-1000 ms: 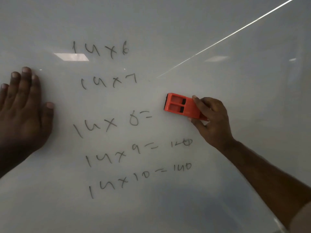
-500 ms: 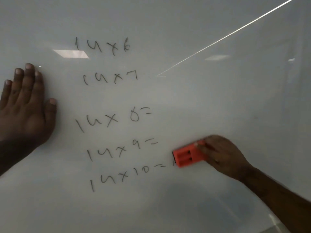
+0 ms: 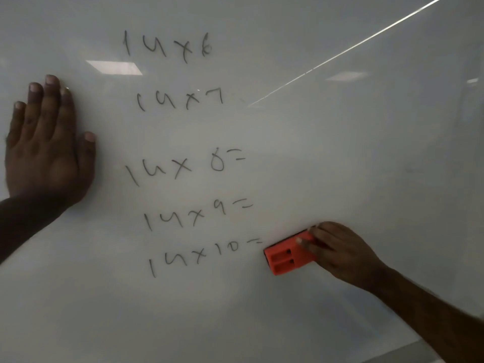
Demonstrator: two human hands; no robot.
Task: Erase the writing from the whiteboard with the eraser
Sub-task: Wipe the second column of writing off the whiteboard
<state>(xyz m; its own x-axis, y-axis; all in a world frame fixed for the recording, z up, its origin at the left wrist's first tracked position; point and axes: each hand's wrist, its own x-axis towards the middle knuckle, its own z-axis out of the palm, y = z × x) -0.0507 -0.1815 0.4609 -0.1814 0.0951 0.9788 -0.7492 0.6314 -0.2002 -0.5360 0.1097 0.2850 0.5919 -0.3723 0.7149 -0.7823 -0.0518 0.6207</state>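
The whiteboard (image 3: 340, 158) fills the view. Black handwriting (image 3: 183, 166) runs down its middle in several lines of sums, from "14x6" at the top to "14x10=" at the bottom. The orange eraser (image 3: 284, 258) is pressed on the board just right of the "=" of the bottom line. My right hand (image 3: 340, 250) grips the eraser's right end. My left hand (image 3: 47, 145) lies flat on the board at the left, fingers together, holding nothing.
Ceiling lights reflect on the board as pale patches (image 3: 114, 67), and a bright thin line (image 3: 348, 49) crosses the upper right. The board's lower edge (image 3: 392, 352) shows at the bottom right.
My right hand swept the eraser down from beside the "14x8=" line to the bottom line. The answers after "14x9=" and "14x10=" are gone. My left hand stayed flat.
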